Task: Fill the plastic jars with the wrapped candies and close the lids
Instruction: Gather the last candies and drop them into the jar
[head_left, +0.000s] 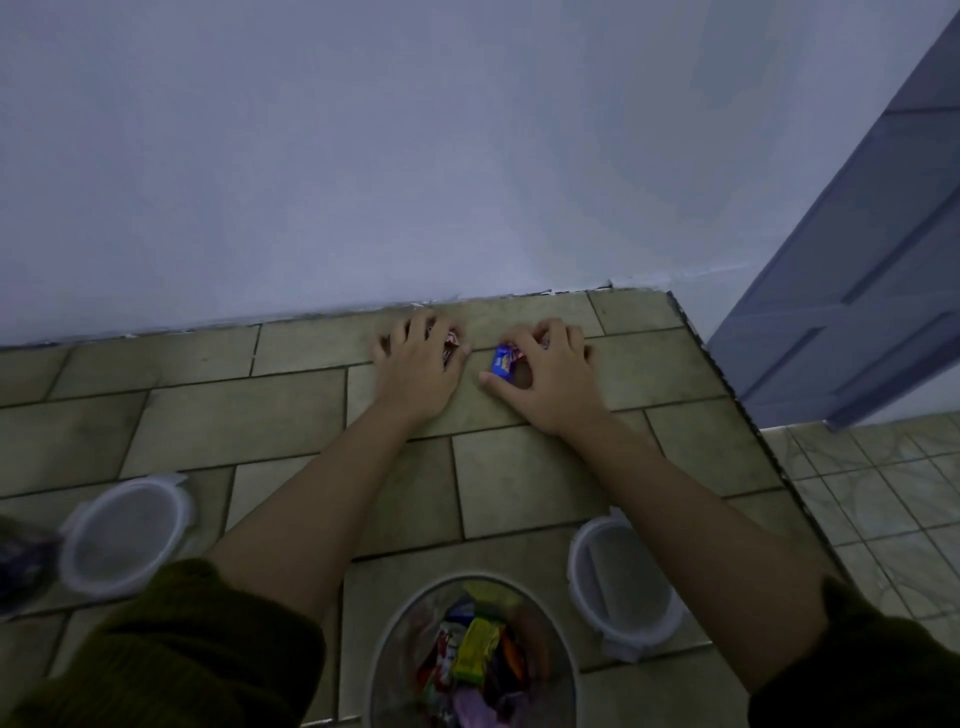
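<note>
Candy (503, 361) under right hand (545, 379), pointing toward wall (467, 156)

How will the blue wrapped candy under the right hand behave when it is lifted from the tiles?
The blue wrapped candy is small beside the right hand, so it is probably very light. Its wrapper may slide on the smooth tiled counter, so a pinch likely suits better than a push. Its flat, boxy shape should not roll.
</note>
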